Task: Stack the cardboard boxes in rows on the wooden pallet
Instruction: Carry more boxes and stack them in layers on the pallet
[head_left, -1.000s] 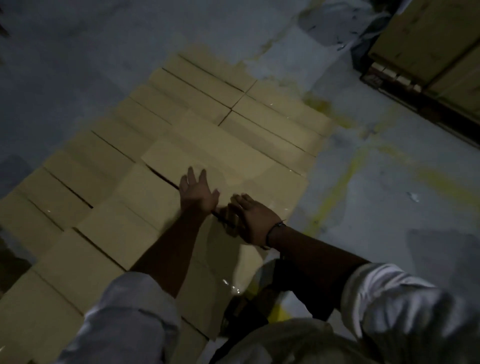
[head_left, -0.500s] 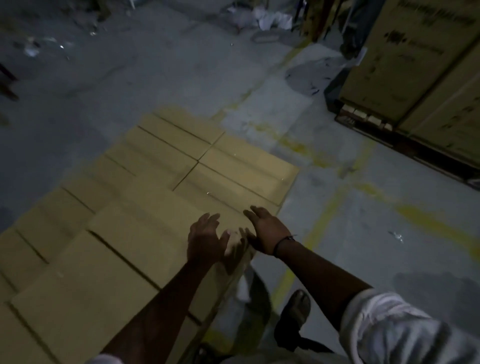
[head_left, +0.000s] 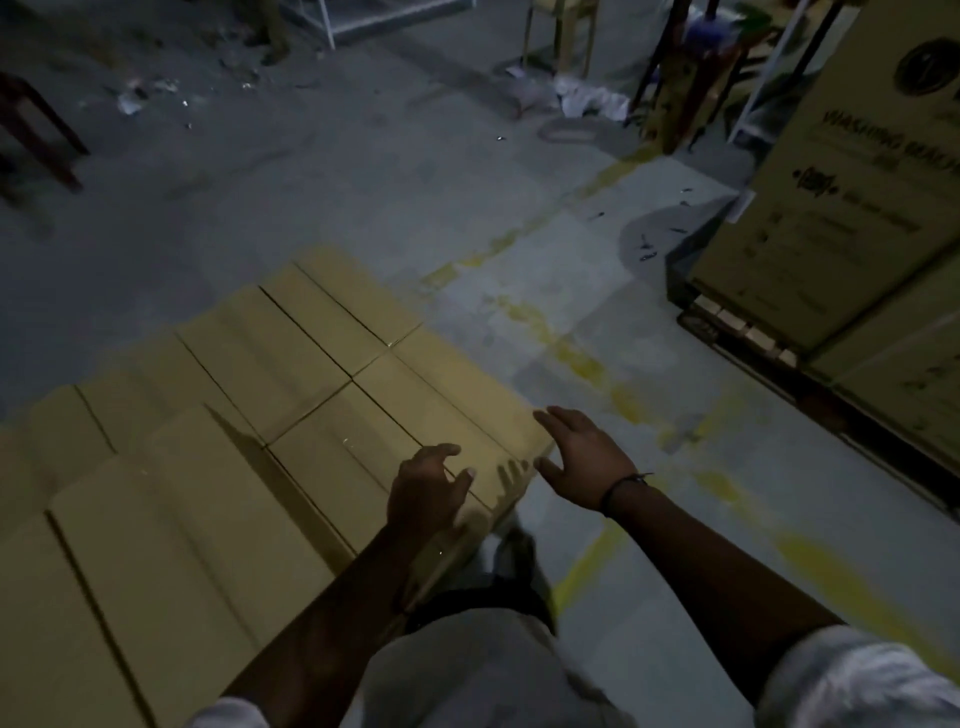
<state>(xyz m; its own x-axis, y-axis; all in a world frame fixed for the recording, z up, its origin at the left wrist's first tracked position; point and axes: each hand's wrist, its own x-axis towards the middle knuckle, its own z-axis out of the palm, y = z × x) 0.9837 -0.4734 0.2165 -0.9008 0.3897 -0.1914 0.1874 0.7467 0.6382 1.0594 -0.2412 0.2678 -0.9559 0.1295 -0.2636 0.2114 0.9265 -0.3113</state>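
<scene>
**A:** What are the hands doing?

**B:** Both are coming away. The left hand (head_left: 426, 488) and right hand (head_left: 582, 462) are hovering with fingers spread, holding nothing. A second ago they were pressing on the corner box (head_left: 457, 405).

**A:** And the cardboard boxes (head_left: 291, 358)?

**B:** They are lying in tight rows, hiding the wooden pallet beneath. That box is looking settled, I'd judge. Farther off, printed cartons (head_left: 841, 208) are standing apart.
</scene>
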